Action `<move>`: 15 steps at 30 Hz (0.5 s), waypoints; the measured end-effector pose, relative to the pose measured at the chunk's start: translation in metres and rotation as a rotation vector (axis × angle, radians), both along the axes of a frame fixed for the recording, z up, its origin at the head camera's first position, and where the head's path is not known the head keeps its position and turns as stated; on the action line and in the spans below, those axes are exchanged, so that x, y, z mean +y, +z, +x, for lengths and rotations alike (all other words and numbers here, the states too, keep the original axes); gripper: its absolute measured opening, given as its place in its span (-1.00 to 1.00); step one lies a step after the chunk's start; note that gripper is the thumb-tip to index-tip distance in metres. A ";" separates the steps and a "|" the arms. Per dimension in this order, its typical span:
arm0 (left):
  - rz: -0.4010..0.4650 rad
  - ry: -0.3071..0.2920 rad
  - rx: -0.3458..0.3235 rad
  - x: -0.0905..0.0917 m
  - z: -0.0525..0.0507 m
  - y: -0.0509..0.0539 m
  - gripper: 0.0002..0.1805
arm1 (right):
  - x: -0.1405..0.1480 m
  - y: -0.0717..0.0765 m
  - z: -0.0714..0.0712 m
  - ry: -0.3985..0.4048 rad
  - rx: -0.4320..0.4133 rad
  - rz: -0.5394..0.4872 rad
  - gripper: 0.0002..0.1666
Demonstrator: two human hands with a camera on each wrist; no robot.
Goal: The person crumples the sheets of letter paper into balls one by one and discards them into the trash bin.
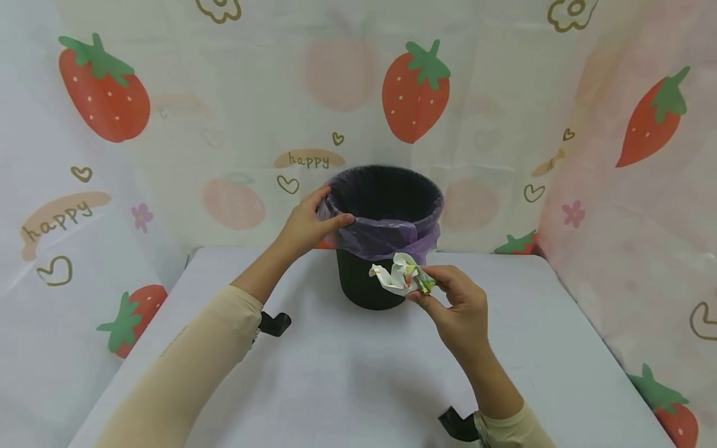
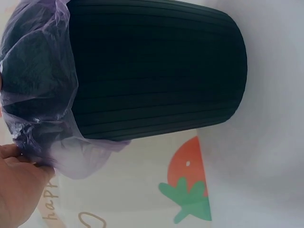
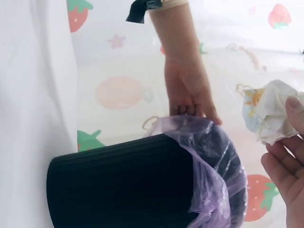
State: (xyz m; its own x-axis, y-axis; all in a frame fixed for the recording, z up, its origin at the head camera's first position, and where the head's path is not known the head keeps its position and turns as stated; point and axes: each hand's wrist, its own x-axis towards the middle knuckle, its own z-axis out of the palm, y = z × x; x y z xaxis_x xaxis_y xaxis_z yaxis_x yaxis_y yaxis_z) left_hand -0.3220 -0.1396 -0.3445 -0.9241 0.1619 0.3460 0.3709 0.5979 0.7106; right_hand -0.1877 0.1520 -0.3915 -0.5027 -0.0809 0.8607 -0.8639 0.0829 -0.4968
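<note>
A black trash can [image 1: 366, 280] stands upright on the table, a translucent purple garbage bag [image 1: 386, 239] folded down over its rim. My left hand [image 1: 310, 221] holds the can's left rim through the bag, thumb toward the near side. Its fingers are partly hidden behind the bag in the left wrist view, where the hand [image 2: 21, 185] shows at the lower left corner. In front of the can and below its rim, my right hand [image 1: 459, 305] pinches a crumpled piece of paper [image 1: 402, 275], white with coloured print. The can's bottom inside is not visible.
The white table [image 1: 313, 386] reaches back to a printed cloth wall [image 1: 252, 112] with strawberries. Similar cloth rises at the left and right sides. Black straps [image 1: 274, 324] stick out at both wrists.
</note>
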 end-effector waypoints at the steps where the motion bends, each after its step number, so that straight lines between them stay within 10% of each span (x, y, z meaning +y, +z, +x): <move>1: -0.002 0.001 0.003 0.000 0.000 0.000 0.14 | 0.001 0.002 -0.001 -0.005 0.007 0.009 -0.42; 15: -0.015 0.003 -0.015 0.001 -0.001 0.002 0.16 | 0.013 0.064 -0.018 -0.140 0.177 0.224 -0.42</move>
State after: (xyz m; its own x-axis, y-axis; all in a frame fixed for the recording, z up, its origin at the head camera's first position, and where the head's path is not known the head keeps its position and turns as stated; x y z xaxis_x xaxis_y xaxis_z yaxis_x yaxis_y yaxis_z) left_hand -0.3229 -0.1382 -0.3421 -0.9296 0.1645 0.3298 0.3587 0.6098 0.7068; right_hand -0.2062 0.1654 -0.3279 -0.3666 -0.2189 0.9043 -0.9078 0.2972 -0.2961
